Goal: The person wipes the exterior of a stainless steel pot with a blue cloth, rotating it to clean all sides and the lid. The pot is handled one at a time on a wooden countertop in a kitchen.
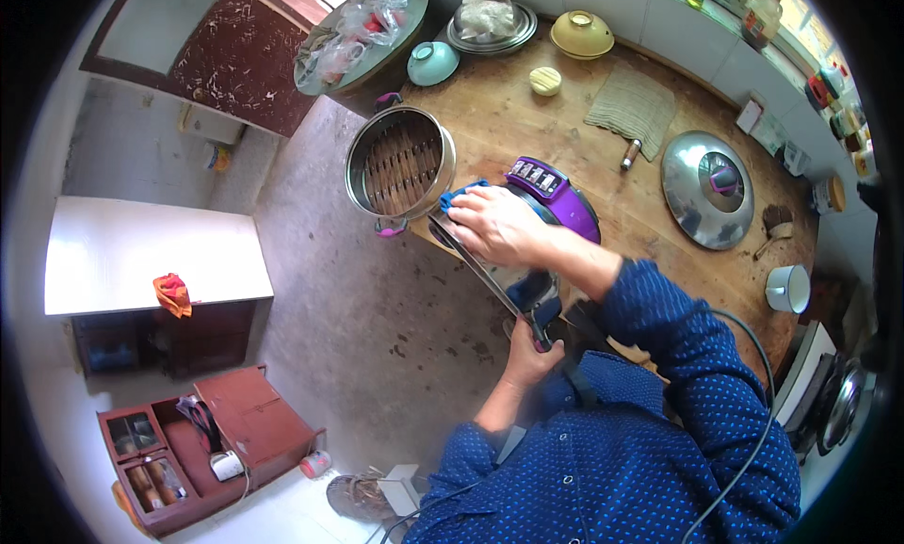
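Observation:
My left hand [533, 353] grips the dark, purple-trimmed handle of a shiny metal pan [494, 274]. The pan is tipped up on its side over the table's front edge. Against its upper part, my right hand [501, 227] presses a blue cloth [462, 193]. The right hand and forearm cover much of the pan. Just beyond them, a purple electric cooker base [565, 198] with a row of buttons rests on the wooden table, partly hidden. To the left of the pan sits a round metal steamer [446, 155] with a slatted bottom and purple handles.
A domed metal lid [708, 191], a cleaver [631, 155] under a cloth [631, 106], and a white enamel mug [787, 290] occupy the table's right side. Upturned bowls [433, 63] line the back. A cable [761, 353] runs over my right arm.

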`<action>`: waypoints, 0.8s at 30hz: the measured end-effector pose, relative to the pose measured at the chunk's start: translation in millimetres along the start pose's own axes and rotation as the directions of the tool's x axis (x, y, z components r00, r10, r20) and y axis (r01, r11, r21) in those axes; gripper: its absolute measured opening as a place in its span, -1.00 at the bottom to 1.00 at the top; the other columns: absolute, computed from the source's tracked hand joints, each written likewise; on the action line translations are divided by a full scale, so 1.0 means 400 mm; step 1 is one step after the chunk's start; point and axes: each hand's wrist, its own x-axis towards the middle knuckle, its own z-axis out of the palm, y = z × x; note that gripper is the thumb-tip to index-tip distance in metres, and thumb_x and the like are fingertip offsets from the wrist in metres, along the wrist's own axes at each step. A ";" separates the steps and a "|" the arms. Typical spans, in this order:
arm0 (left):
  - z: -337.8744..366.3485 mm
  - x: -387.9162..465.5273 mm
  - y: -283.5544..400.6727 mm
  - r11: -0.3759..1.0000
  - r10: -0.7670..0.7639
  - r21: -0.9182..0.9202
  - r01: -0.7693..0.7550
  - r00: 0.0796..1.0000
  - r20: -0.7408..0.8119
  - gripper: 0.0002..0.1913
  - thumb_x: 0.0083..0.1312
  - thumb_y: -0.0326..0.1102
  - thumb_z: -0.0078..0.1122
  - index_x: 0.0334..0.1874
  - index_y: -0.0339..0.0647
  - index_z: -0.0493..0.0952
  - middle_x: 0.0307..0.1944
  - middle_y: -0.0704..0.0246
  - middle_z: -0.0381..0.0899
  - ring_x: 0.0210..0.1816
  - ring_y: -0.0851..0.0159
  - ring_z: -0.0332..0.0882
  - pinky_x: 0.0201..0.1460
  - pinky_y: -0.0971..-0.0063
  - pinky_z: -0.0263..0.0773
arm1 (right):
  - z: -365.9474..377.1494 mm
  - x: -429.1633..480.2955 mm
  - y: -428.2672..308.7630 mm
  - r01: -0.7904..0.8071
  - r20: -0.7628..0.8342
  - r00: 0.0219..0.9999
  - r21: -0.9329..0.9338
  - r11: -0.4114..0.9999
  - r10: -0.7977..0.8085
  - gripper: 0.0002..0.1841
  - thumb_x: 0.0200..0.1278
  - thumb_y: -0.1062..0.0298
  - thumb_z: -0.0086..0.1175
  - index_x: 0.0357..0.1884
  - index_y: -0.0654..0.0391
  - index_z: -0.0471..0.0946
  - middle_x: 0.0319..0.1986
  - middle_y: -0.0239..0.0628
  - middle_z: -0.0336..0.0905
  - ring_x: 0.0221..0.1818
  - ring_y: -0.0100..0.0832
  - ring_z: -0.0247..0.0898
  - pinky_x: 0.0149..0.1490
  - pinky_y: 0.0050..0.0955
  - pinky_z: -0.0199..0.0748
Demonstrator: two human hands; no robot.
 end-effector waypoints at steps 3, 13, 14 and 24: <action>-0.002 0.005 0.002 0.993 0.031 0.117 -0.032 0.999 0.012 -0.10 0.17 -0.42 0.50 0.60 -0.35 0.29 0.33 0.16 0.58 0.36 0.21 0.57 0.47 0.31 0.47 | 0.020 -0.189 -0.070 0.112 -0.190 0.973 -0.093 0.989 -0.128 -0.52 0.52 0.17 0.22 0.33 0.23 0.68 0.40 -0.02 0.63 0.57 0.07 0.42 0.62 0.11 0.34; -0.024 0.006 -0.025 0.966 0.099 0.236 -0.102 0.995 0.023 -0.04 0.20 -0.37 0.46 0.69 -0.29 0.20 -0.04 0.26 0.64 -0.06 0.24 0.68 0.11 0.33 0.61 | 0.022 -0.289 -0.042 0.266 -0.192 0.934 -0.190 0.945 -0.301 -0.48 0.29 0.25 0.32 0.29 0.15 0.72 0.48 -0.18 0.61 0.59 -0.06 0.45 0.68 0.13 0.27; -0.020 0.003 -0.033 0.968 0.113 0.222 -0.119 0.993 0.040 -0.05 0.20 -0.38 0.46 0.68 -0.26 0.22 -0.12 0.31 0.60 -0.17 0.30 0.62 0.00 0.36 0.60 | 0.025 -0.237 -0.029 0.228 -0.181 0.950 -0.159 0.960 -0.256 -0.51 0.33 0.26 0.30 0.28 0.16 0.73 0.46 -0.15 0.62 0.57 -0.06 0.47 0.67 0.11 0.29; -0.006 -0.028 -0.088 0.949 0.156 0.269 -0.165 0.986 0.055 -0.09 0.18 -0.39 0.46 0.65 -0.21 0.29 -0.10 0.31 0.59 -0.23 0.33 0.58 -0.05 0.38 0.60 | 0.023 -0.072 -0.043 0.063 -0.139 0.988 -0.036 0.997 -0.067 -0.59 0.59 0.15 0.18 0.31 0.14 0.66 0.38 -0.05 0.64 0.53 0.06 0.45 0.59 0.13 0.33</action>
